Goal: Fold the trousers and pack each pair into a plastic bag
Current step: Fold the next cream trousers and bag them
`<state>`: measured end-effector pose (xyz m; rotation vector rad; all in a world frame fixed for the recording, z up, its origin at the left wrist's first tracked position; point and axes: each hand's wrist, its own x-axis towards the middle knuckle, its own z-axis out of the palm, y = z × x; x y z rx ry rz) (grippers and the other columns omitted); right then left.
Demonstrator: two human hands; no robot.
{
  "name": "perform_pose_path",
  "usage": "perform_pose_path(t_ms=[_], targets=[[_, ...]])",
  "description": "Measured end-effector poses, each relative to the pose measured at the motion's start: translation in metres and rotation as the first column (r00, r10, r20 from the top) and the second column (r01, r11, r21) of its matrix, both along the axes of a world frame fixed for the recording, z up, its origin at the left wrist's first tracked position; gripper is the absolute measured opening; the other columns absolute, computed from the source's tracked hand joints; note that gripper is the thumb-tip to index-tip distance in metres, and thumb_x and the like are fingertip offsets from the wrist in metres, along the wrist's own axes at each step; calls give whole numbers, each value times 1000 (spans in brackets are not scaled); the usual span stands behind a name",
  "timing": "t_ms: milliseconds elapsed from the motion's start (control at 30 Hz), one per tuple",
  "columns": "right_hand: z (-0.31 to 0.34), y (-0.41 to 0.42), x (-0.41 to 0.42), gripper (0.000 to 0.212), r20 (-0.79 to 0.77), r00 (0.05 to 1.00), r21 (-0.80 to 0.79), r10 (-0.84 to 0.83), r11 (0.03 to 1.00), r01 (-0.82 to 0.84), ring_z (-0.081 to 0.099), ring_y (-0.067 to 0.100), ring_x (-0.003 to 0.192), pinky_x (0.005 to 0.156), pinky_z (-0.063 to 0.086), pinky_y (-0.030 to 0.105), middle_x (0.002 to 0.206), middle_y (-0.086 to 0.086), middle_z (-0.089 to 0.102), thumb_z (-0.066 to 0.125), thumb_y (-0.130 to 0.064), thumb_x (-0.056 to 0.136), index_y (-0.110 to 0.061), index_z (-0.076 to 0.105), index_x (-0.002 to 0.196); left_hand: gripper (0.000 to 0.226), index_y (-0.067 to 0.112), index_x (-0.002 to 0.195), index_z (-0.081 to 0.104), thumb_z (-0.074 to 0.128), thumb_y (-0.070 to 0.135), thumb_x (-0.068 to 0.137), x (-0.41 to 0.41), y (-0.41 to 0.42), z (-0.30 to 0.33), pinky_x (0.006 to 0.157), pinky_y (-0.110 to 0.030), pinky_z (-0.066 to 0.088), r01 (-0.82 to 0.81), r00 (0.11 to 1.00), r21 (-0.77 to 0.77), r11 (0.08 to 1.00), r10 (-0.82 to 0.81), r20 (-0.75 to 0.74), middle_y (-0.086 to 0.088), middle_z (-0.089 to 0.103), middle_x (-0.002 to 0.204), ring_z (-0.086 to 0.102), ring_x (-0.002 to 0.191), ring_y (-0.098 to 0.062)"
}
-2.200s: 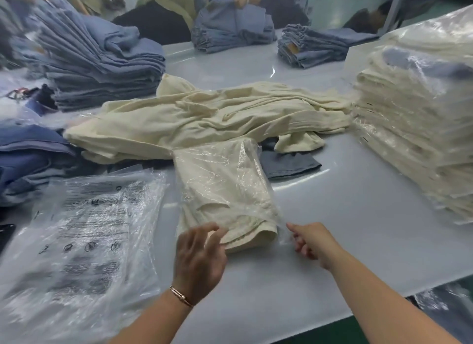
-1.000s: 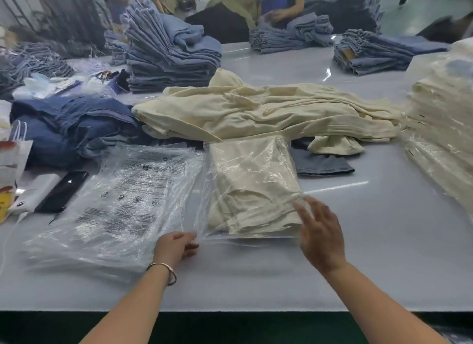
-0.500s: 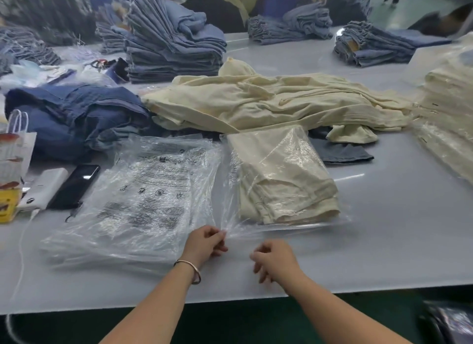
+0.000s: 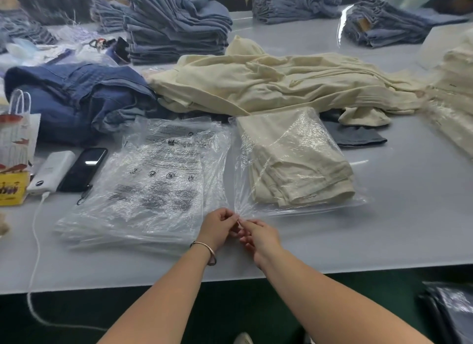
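Fingers [image 4: 234, 219] of both hands pinched on clear, crinkly bag [image 4: 256, 149] corner w/ folded cream trousers [image 4: 294, 164] inside.

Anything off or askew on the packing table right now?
Nothing damaged or spilled. The bagged cream trousers lie skewed to the table edge, both hands pinching the bag's near-left corner. A grey cloth pokes out from under the loose cream pile.

I see bare surface [image 4: 384, 228] right of the bagged trousers [image 4: 294, 159]; spare bags [image 4: 143, 185] crowd the left.
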<state>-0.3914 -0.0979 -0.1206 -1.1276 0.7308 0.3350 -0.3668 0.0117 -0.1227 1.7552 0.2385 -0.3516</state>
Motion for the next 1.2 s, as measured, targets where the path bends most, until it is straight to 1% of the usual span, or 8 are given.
perform_pose_path(t_ms=[167, 300, 533, 800, 900, 1000, 1100, 1200], targets=[[10, -9, 10, 14, 22, 991, -62, -134, 989, 135, 49, 8, 34, 36, 35, 17, 50, 5, 60, 66, -4, 84, -3, 61, 71, 18, 8, 77, 55, 54, 4, 95, 2, -5, 8, 49, -19, 49, -108, 994, -25, 994, 107, -37, -7, 58, 66, 60, 53, -10], [11, -77, 21, 17, 18, 932, -140, -361, 923, 360, 44, 5, 30, 32, 30, 14, 48, 4, 57, 62, -6, 84, -3, 61, 67, 18, 11, 78, 56, 54, 9, 95, 13, -1, 14, 39, -16, 42, -207, 975, -31, 978, 203, -92, -7, 60, 65, 61, 55, -11], [6, -211, 9, 17, 52, 861, -251, -506, 828, 501, 42, 5, 28, 31, 28, 12, 38, 0, 54, 64, -5, 79, -2, 60, 63, 19, 11, 77, 55, 53, 10, 96, 9, 7, 6, 46, -24, 39, -234, 963, 146, 961, 250, -99, -7, 58, 68, 62, 56, -15], [7, -258, 7, 14, -42, 931, -320, -362, 888, 331, 43, 11, 31, 35, 33, 18, 44, 5, 57, 64, -6, 77, 1, 66, 64, 17, 6, 75, 57, 57, 6, 91, 21, -12, 18, 56, -27, 38, -316, 948, 208, 926, 319, 24, -8, 59, 64, 61, 57, -21], [8, -275, 19, 9, 28, 966, -455, -256, 857, 240, 55, 22, 48, 49, 42, 29, 67, 14, 65, 65, -9, 77, 0, 63, 78, 17, 8, 70, 60, 60, 8, 87, 24, -15, 20, 59, -30, 42, -349, 936, 312, 884, 341, 81, -5, 64, 63, 64, 59, -20], [15, -295, 48, 25, 99, 984, -574, -147, 799, 177, 56, 27, 77, 70, 47, 39, 97, 15, 62, 67, -16, 80, -8, 54, 100, 5, 21, 83, 61, 65, 22, 86, 28, -23, 24, 66, -33, 43, -369, 928, 503, 781, 281, 244, 3, 66, 80, 62, 76, -19], [20, -292, 76, 47, 56, 998, -580, 32, 815, 7, 58, 29, 96, 84, 49, 44, 109, 9, 57, 70, -31, 81, -13, 47, 117, 37, 17, 111, 56, 66, 42, 85, 47, -46, 27, 74, -33, 41, -317, 948, 466, 826, 279, 152, 2, 62, 96, 57, 85, -18], [19, -273, 97, 60, 33, 994, -572, 101, 818, -63, 61, 26, 93, 77, 52, 39, 113, 8, 56, 70, -45, 81, -17, 41, 125, 76, 12, 126, 49, 63, 66, 76, 70, -67, 23, 78, -33, 40, -197, 971, 549, 812, 239, -5, -3, 59, 104, 56, 95, -24]])
